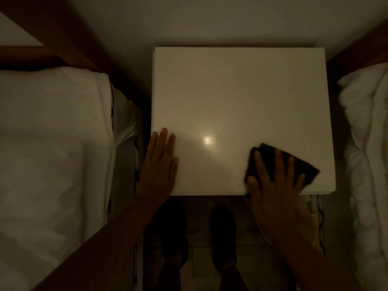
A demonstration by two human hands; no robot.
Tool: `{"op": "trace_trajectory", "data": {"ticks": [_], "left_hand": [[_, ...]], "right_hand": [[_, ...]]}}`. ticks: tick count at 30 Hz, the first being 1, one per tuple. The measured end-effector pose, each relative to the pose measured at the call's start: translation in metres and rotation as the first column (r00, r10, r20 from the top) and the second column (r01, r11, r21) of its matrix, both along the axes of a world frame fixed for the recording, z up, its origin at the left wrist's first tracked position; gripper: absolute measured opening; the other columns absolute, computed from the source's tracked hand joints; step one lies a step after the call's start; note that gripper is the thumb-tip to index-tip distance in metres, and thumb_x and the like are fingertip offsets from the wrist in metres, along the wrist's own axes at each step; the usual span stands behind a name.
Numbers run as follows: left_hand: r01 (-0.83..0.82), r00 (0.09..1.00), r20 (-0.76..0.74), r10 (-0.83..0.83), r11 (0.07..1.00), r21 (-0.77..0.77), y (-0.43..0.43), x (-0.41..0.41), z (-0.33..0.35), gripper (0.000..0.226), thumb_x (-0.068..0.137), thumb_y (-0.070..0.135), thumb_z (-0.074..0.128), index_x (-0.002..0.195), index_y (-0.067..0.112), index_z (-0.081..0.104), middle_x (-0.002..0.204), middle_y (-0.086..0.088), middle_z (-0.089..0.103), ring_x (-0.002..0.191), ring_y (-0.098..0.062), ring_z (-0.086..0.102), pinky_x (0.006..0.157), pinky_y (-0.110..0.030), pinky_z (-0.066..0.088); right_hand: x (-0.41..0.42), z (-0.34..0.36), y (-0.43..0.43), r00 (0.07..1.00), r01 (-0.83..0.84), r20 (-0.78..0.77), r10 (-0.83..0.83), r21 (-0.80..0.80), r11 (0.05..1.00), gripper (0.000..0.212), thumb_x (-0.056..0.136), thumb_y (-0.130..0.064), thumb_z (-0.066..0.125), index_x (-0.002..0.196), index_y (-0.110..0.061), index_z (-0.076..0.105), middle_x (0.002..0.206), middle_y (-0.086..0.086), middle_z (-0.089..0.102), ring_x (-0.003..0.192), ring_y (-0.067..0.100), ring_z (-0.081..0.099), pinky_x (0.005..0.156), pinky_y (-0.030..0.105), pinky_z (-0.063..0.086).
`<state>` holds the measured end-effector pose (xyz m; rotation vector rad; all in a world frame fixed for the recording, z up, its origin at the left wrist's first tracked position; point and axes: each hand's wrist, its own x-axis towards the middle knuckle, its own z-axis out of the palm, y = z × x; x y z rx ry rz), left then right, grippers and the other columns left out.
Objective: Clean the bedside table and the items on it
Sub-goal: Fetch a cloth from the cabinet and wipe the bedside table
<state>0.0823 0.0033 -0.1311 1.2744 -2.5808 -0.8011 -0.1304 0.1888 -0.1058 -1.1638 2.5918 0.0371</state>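
I am wiping the worktop (241, 91) at its near-right corner: right hand (275, 185) pressing dark cloth (308, 166), fingers spread; left hand (160, 164) lying flat, near-left edge. Items: none showing, probably awaiting cleaning elsewhere.

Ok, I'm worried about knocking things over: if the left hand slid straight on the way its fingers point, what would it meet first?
The left hand lies flat at the near left corner of the bedside table; the top ahead looks free to its far edge, so probably the wall first.
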Motion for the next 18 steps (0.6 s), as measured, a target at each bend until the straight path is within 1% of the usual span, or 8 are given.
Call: {"op": "trace_trajectory", "data": {"ticks": [2,5,7,10,12,15,18], "left_hand": [[-0.008,0.997,-0.074,0.016,0.995,0.097,-0.002,0.002,0.001,0.055,0.101,0.031,0.029,0.151,0.01,0.022,0.162,-0.006,0.008,0.15,-0.022,-0.003,0.121,-0.031,-0.001],[0.013,0.986,-0.167,0.016,0.986,0.169,-0.003,0.005,0.003,0.056,0.101,0.035,0.027,0.151,0.012,0.022,0.162,-0.006,0.007,0.15,-0.022,-0.003,0.122,-0.041,0.002],[0.01,0.975,-0.218,0.037,0.978,0.211,-0.004,0.006,0.005,0.057,0.101,0.04,0.026,0.15,0.013,0.024,0.162,-0.005,0.008,0.15,-0.021,-0.002,0.122,-0.045,0.003],[-0.047,0.962,-0.247,0.117,0.961,0.271,-0.004,0.005,0.005,0.06,0.1,0.05,0.021,0.15,0.016,0.028,0.162,0.001,0.012,0.15,-0.014,-0.001,0.122,-0.041,0.004],[-0.067,0.966,-0.223,0.128,0.963,0.261,-0.003,0.004,0.003,0.061,0.1,0.051,0.02,0.151,0.018,0.025,0.162,0.004,0.011,0.15,-0.012,-0.001,0.122,-0.041,0.005],[-0.102,0.973,-0.182,0.142,0.972,0.211,0.002,-0.001,0.001,0.06,0.101,0.05,0.018,0.151,0.019,0.023,0.162,0.008,0.01,0.15,-0.011,-0.001,0.122,-0.04,0.007],[-0.145,0.98,-0.117,0.159,0.982,0.121,0.005,-0.007,0.0,0.058,0.102,0.047,0.019,0.151,0.016,0.023,0.161,0.005,0.012,0.15,-0.014,0.002,0.121,-0.042,0.011]], "right_hand": [[0.037,-0.001,-0.019,0.998,-0.061,0.021,0.062,-0.034,0.998,0.059,0.094,-0.059,0.02,0.15,-0.039,0.021,0.161,0.008,0.016,0.147,0.038,0.008,0.114,0.066,0.007],[0.097,-0.004,-0.054,0.976,-0.208,0.043,0.213,-0.092,0.974,0.063,0.092,-0.058,0.034,0.15,-0.039,0.021,0.161,0.006,0.018,0.147,0.038,0.01,0.113,0.066,0.008],[0.132,-0.007,-0.077,0.953,-0.28,0.076,0.293,-0.147,0.949,0.067,0.091,-0.058,0.039,0.151,-0.036,0.018,0.161,0.003,0.017,0.148,0.037,0.009,0.113,0.067,0.008],[0.154,-0.013,-0.092,0.936,-0.315,0.094,0.339,-0.206,0.926,0.076,0.09,-0.06,0.04,0.153,-0.027,0.014,0.162,0.001,0.014,0.149,0.035,0.005,0.113,0.067,0.009],[0.149,-0.015,-0.09,0.922,-0.353,0.088,0.378,-0.214,0.911,0.078,0.089,-0.062,0.04,0.153,-0.026,0.015,0.162,0.002,0.016,0.149,0.035,0.007,0.113,0.066,0.01],[0.126,-0.013,-0.082,0.896,-0.409,0.079,0.438,-0.244,0.88,0.074,0.089,-0.065,0.039,0.152,-0.031,0.019,0.161,0.002,0.019,0.149,0.034,0.01,0.113,0.066,0.012],[0.084,-0.014,-0.059,0.91,-0.393,0.049,0.412,-0.218,0.893,0.066,0.09,-0.065,0.039,0.149,-0.039,0.025,0.161,0.002,0.019,0.149,0.032,0.011,0.112,0.067,0.009]]}}
